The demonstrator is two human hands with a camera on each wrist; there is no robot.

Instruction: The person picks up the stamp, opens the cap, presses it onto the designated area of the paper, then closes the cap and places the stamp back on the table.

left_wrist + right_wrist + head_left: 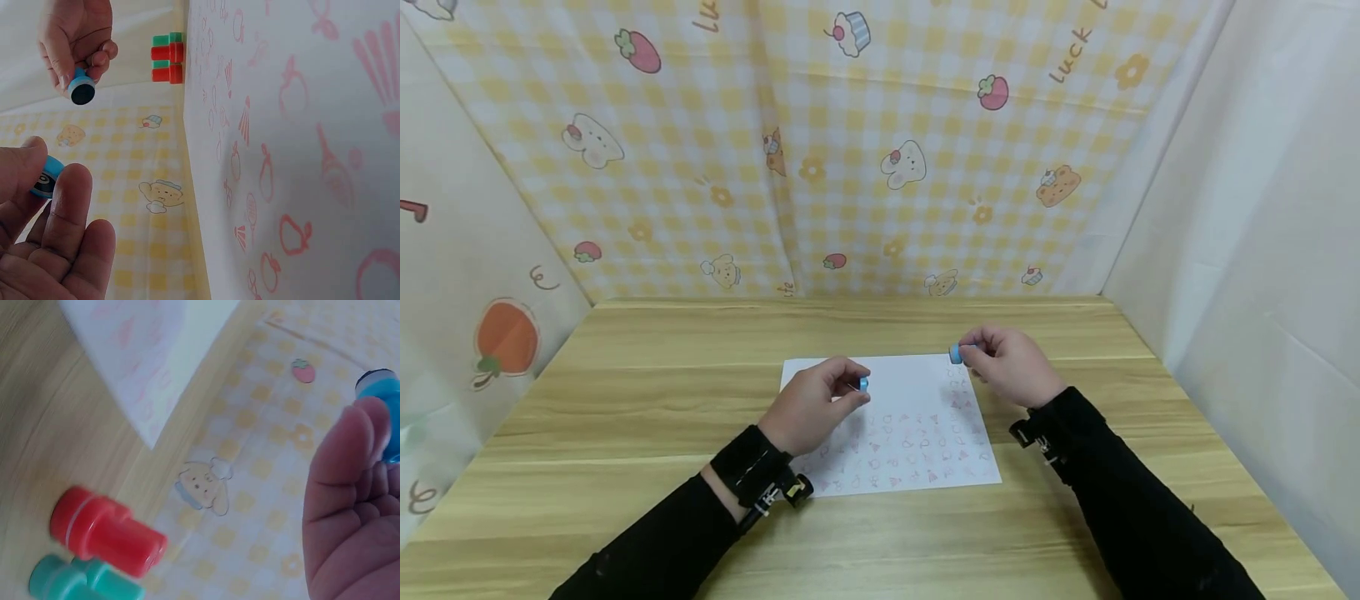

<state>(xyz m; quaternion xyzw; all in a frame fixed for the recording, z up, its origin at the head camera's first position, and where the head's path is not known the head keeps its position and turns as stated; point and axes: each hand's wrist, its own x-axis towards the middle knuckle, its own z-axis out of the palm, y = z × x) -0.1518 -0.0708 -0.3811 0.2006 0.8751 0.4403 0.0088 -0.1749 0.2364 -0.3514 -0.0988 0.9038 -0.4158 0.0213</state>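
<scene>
My left hand (808,408) is above the left part of a white sheet of paper (902,383). Between thumb and fingers it pinches a small round blue cap (51,170), whose dark side shows in the left wrist view. Over the sheet's far right corner, my right hand (1018,367) holds a blue stamp (956,354) by its handle. In the left wrist view the stamp's dark round face (82,94) shows uncovered. Rows of small pink-red prints (294,236), such as fruits, rackets and shuttlecocks, cover much of the paper.
Red stamps (103,528) and green stamps (75,581) stand on the wooden table (625,400) beyond the paper's right side, hidden in the head view. A yellow checked cloth (850,208) hangs behind the table, with white cloth (1247,250) at the sides.
</scene>
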